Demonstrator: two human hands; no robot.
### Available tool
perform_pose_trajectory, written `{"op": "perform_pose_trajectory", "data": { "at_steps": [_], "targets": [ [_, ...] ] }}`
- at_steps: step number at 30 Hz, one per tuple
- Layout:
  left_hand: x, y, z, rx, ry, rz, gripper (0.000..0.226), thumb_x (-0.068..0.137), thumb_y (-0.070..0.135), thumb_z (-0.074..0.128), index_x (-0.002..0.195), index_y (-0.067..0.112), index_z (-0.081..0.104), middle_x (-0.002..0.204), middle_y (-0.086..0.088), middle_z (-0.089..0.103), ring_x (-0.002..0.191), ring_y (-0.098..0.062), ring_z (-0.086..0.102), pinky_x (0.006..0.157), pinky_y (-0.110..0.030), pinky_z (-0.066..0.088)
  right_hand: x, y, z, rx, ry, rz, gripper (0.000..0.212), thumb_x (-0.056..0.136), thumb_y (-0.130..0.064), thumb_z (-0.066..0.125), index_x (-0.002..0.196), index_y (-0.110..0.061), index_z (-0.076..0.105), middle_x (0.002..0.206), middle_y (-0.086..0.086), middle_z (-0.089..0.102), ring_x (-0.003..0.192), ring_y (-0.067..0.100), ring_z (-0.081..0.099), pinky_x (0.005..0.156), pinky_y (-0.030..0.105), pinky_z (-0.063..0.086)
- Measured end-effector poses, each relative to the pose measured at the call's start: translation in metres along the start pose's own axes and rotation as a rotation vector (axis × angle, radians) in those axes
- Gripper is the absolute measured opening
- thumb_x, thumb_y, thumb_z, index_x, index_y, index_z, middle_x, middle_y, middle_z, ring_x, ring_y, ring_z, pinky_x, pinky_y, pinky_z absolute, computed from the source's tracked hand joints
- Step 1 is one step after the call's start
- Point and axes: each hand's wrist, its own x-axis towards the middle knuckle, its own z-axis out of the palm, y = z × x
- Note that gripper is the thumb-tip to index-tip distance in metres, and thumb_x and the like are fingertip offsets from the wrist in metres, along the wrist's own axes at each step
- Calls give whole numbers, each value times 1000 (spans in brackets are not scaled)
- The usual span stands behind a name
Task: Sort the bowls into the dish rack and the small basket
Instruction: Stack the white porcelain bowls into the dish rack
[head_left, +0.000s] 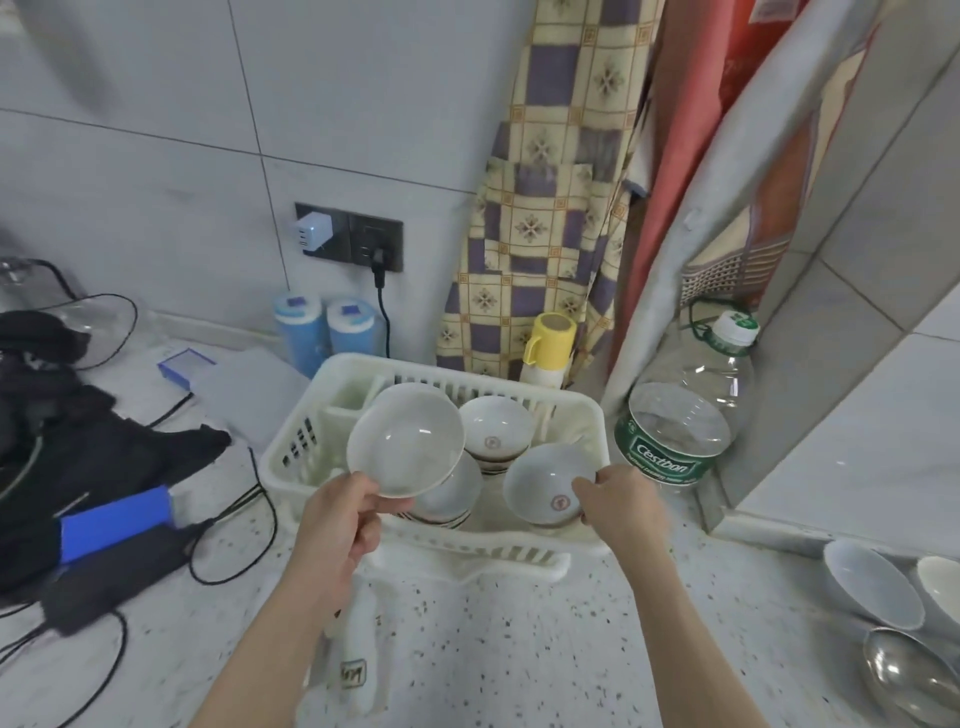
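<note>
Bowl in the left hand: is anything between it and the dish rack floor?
Yes. The left hand holds its bowl over an upturned bowl already in the dish rack, so that spot is taken.

Two bare forearms and hands

The left hand (337, 525) and right hand (623, 506) wear no sleeves, rings or watch.

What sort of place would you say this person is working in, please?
Most likely a home kitchen counter: a white dish rack holding bowls sits on a speckled countertop against a tiled wall, with an apron hanging in the corner.
</note>
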Motion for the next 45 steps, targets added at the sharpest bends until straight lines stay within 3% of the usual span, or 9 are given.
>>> {"op": "perform_pose_trajectory", "data": {
  "at_steps": [5, 10, 20, 26, 29, 31, 33, 40, 45],
  "targets": [
    [14, -3, 1, -9, -47, 9, 19, 88, 13, 50, 96, 5, 64, 84, -22, 75, 42, -11, 26, 40, -20, 23, 9, -5, 11, -99, -19, 25, 23, 80, -25, 53, 67, -8, 61, 67, 4, 73, 50, 16, 51, 47, 22, 38],
    [20, -5, 5, -12, -72, -15, 20, 86, 10, 49, 98, 3, 64, 84, -23, 75, 39, -10, 29, 36, -18, 25, 16, -13, 23, -187, -66, 34, 26, 81, -28, 51, 79, -5, 63, 77, 7, 73, 65, 22, 62, 60, 28, 50],
    [35, -10, 3, 45, -57, -58, 26, 78, 16, 53, 97, 1, 64, 82, -20, 75, 38, -10, 28, 37, -18, 26, 24, -9, 44, -177, -216, 16, 9, 79, -17, 49, 71, -13, 49, 69, 2, 60, 57, 18, 49, 51, 23, 35],
    [54, -4, 13, 135, -33, -32, 22, 84, 10, 50, 98, -1, 63, 79, -15, 76, 35, -8, 29, 36, -18, 25, 26, -6, 50, -274, -275, -7, 16, 82, -14, 46, 70, -20, 37, 70, -2, 47, 63, 15, 45, 50, 26, 30],
    [60, 0, 20, 138, -32, -41, 20, 85, 11, 50, 97, 1, 63, 78, -12, 77, 36, -9, 27, 36, -17, 24, 24, -4, 53, -354, -265, -23, 5, 85, -16, 47, 89, -17, 51, 79, -3, 52, 79, 20, 52, 61, 26, 38],
    [62, 0, 25, 129, -32, -48, 20, 85, 10, 50, 97, 2, 63, 78, -13, 77, 36, -9, 25, 36, -17, 22, 24, -4, 55, -390, -263, -21, 27, 87, -16, 45, 113, -17, 52, 99, 1, 61, 91, 22, 57, 71, 30, 44],
    [65, -1, 30, 128, -34, -53, 20, 85, 9, 49, 97, 3, 63, 77, -13, 76, 35, -9, 25, 36, -17, 22, 24, -4, 56, -405, -259, -21, 35, 88, -15, 44, 123, -19, 47, 113, 3, 62, 103, 24, 59, 78, 33, 48],
    [71, -9, 33, 140, -46, -72, 20, 83, 10, 49, 96, 3, 62, 77, -13, 76, 36, -9, 27, 35, -18, 22, 21, -11, 61, -563, -228, -22, 39, 92, -22, 46, 131, -20, 44, 119, 4, 61, 107, 26, 60, 72, 36, 49],
    [73, -10, 28, 111, -77, -71, 21, 84, 10, 49, 99, 2, 61, 81, -16, 76, 38, -10, 29, 37, -19, 23, 20, -12, 53, -585, -199, -63, 50, 92, -42, 55, 131, -15, 41, 117, 3, 59, 105, 24, 61, 77, 34, 53]
  ]
}}
